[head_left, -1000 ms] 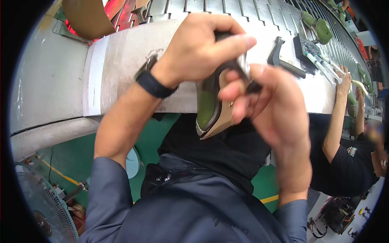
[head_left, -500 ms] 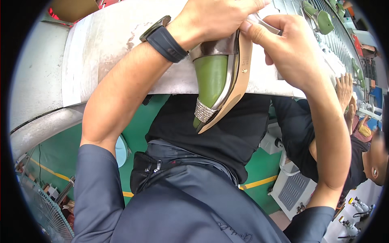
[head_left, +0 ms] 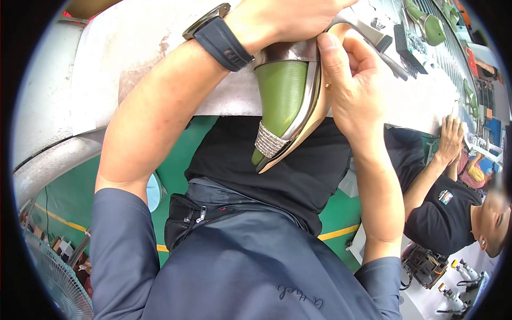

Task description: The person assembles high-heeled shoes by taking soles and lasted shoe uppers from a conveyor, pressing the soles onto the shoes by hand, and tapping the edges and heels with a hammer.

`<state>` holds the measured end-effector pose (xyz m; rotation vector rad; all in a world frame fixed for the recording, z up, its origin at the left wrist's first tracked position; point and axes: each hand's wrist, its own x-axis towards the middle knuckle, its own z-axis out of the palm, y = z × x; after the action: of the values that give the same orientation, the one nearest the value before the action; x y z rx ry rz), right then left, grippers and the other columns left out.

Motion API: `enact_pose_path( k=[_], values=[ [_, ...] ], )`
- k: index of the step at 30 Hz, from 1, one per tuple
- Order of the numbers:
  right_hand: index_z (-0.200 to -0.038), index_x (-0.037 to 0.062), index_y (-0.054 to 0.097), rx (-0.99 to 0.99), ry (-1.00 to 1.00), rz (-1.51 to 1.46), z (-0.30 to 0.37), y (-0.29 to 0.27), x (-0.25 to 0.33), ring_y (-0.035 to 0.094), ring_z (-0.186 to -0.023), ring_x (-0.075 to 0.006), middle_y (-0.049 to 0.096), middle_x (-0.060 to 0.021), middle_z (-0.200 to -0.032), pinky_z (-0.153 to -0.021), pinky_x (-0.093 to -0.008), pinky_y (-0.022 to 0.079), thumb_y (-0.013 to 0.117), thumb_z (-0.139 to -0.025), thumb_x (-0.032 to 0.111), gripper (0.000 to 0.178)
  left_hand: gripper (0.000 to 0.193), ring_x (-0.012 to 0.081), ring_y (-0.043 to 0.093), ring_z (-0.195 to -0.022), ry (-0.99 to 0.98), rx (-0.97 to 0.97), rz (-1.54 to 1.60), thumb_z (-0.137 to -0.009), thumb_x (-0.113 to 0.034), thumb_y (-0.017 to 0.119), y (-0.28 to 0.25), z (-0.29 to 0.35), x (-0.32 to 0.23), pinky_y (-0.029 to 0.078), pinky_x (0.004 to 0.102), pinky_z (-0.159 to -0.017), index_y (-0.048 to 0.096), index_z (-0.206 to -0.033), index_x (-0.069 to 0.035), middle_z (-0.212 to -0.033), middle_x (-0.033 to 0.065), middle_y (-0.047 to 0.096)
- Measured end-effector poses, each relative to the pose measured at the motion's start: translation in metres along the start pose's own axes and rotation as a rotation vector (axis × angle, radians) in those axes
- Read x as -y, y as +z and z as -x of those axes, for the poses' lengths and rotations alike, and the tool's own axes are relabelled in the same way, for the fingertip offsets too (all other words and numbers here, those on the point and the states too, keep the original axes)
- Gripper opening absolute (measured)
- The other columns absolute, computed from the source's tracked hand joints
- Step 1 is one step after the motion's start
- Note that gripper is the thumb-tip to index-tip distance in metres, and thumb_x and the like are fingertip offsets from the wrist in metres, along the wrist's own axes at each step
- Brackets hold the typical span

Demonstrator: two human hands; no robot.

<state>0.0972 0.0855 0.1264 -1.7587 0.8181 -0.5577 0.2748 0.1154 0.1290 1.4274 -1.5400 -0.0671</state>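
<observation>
A silver high-heeled shoe on a green last [head_left: 282, 101] points toe-down toward my body, with a glittery strap across its toe and a tan sole on its right side. My left hand [head_left: 277, 18], with a dark watch on the wrist, grips the shoe's heel end from above at the top of the picture. My right hand [head_left: 349, 80] holds the shoe's right side, thumb pressed on the silver upper near the heel. The slim heel [head_left: 368, 29] sticks out to the upper right.
A pale worktable [head_left: 128, 48] curves across the top, with more green lasts [head_left: 426, 24] and dark tools [head_left: 408, 45] on its far right. A co-worker in a black shirt [head_left: 448, 208] sits at right, a hand [head_left: 453, 130] on the table. A fan [head_left: 53, 277] stands lower left.
The shoe has swung toe-down and come nearer to my body. Both hands have risen toward the top of the picture and my elbows have spread.
</observation>
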Motion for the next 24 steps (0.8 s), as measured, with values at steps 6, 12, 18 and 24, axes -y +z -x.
enact_pose_path(
  k=[6, 12, 18, 24],
  values=[
    [-0.098, -0.0031, 0.072, 0.048, -0.009, 0.082, 0.010, -0.018, 0.001, 0.063, -0.071, -0.0077, 0.071, -0.0044, -0.080, -0.068, -0.0240, 0.052, 0.083, -0.093, 0.035, 0.040, 0.032, 0.0334, 0.057, -0.053, -0.177, -0.050, 0.269, -0.095, -0.020, 0.061, -0.006, 0.006, -0.013, 0.043, 0.0419, -0.053, 0.065, -0.072, 0.002, -0.060, 0.0193, 0.058],
    [-0.095, -0.0017, 0.070, 0.052, -0.049, 0.117, 0.014, -0.020, 0.007, 0.060, -0.071, -0.0072, 0.067, -0.0032, -0.079, -0.064, -0.0243, 0.050, 0.086, -0.090, 0.029, 0.035, 0.023, 0.0337, 0.058, -0.054, 0.294, -0.081, -0.250, -0.090, -0.014, 0.060, 0.003, 0.003, 0.006, 0.043, 0.0434, -0.052, 0.061, -0.072, 0.001, -0.062, 0.0175, 0.057],
    [-0.106, -0.0020, 0.067, -0.020, 0.047, 0.164, 0.016, -0.016, 0.002, 0.062, -0.077, -0.0090, 0.069, -0.0054, -0.089, -0.070, -0.0255, 0.052, 0.086, -0.089, 0.029, 0.041, 0.016, 0.0346, 0.058, -0.055, 0.143, -0.081, -0.135, -0.085, -0.011, 0.061, 0.007, 0.002, 0.003, 0.043, 0.0443, -0.052, 0.059, -0.072, -0.002, -0.063, 0.0165, 0.058],
    [-0.138, -0.0050, 0.057, 0.093, 0.015, -0.268, 0.033, -0.015, -0.011, 0.070, -0.097, -0.0161, 0.074, -0.0114, -0.106, -0.094, -0.0315, 0.054, 0.085, -0.087, 0.022, 0.064, 0.021, 0.0381, 0.057, -0.055, 0.096, -0.069, -0.066, -0.088, -0.010, 0.058, 0.005, 0.004, 0.001, 0.042, 0.0456, -0.052, 0.058, -0.070, -0.001, -0.062, 0.0164, 0.059]
  ],
)
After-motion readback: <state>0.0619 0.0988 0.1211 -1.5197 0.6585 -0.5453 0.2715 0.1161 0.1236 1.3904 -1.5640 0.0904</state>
